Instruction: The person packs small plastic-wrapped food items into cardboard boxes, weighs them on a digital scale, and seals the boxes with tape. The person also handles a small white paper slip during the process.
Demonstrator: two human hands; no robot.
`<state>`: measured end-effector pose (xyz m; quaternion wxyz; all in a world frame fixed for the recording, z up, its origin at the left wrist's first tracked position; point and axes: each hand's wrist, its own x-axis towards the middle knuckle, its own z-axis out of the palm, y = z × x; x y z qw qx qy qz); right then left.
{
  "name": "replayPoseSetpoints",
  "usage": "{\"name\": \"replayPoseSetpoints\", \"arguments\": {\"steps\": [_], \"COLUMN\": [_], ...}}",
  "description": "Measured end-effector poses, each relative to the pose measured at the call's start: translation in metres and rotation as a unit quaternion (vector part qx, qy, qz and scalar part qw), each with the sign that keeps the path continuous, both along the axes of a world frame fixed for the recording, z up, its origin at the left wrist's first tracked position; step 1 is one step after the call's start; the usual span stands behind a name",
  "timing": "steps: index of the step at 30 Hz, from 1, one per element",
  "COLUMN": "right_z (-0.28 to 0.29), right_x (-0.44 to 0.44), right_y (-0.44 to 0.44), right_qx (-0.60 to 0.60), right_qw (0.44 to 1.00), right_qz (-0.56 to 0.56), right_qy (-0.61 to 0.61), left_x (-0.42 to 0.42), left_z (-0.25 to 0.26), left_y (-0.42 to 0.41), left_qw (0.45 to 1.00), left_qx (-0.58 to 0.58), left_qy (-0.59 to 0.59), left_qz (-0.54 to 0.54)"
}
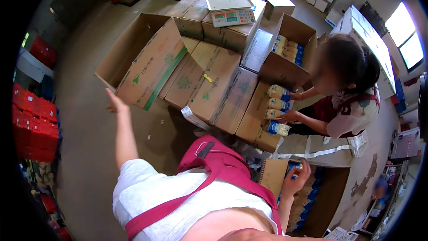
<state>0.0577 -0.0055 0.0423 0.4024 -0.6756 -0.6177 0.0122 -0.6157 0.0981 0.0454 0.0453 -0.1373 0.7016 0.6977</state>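
Observation:
My left hand [117, 103] reaches out at the lower corner of a large open-topped cardboard carton [147, 70]; its fingers are extended, and whether they touch the board is unclear. This carton stands tilted in view, with green print on its side. My right hand [297, 179], fingers bent, is above another open carton [334, 187] beside me. Inside that carton lie rows of pale packs with blue wrapping [306, 201]. A blue-and-white pack [294, 170] shows right behind my right hand; I cannot tell whether the fingers grip it.
Closed cartons [204, 80] bear a small yellow tool [208, 78]. A digital scale [230, 10] sits on the higher boxes. At right, a co-worker [344, 87] handles several packs [277, 107] near an open carton [287, 50]. Red crates [35, 124] are stacked at left.

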Motion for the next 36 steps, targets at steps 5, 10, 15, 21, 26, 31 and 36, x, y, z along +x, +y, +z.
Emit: {"name": "replayPoseSetpoints", "arguments": {"steps": [5, 10, 15, 21, 26, 31, 36], "right_z": [0.025, 0.032, 0.027, 0.016, 0.015, 0.003, -0.002], "right_x": [-0.095, -0.161, -0.207, -0.223, -0.204, -0.185, -0.175], "right_y": [0.074, 0.124, 0.150, 0.163, 0.168, 0.179, 0.189], "right_qx": [-0.077, -0.076, -0.147, -0.144, -0.150, -0.172, -0.174], "right_qw": [0.979, 0.963, 0.947, 0.934, 0.919, 0.909, 0.914], "right_qz": [0.183, 0.257, 0.286, 0.327, 0.363, 0.374, 0.360], "right_qy": [0.040, -0.005, 0.022, -0.001, -0.026, -0.062, -0.069], "left_x": [-0.157, -0.194, -0.249, -0.159, -0.119, -0.077, -0.015], "left_z": [0.004, -0.038, -0.087, 0.008, 0.086, 0.178, 0.248], "left_y": [-0.021, 0.001, -0.027, 0.007, 0.020, 0.027, 0.073], "left_qw": [0.945, 0.865, 0.842, 0.897, 0.887, 0.820, 0.670], "left_qx": [0.010, -0.037, -0.142, -0.006, 0.208, 0.394, 0.531], "left_qy": [-0.268, -0.284, -0.303, -0.238, -0.136, 0.078, 0.207], "left_qz": [-0.188, -0.411, -0.423, -0.371, -0.389, -0.408, -0.475]}}
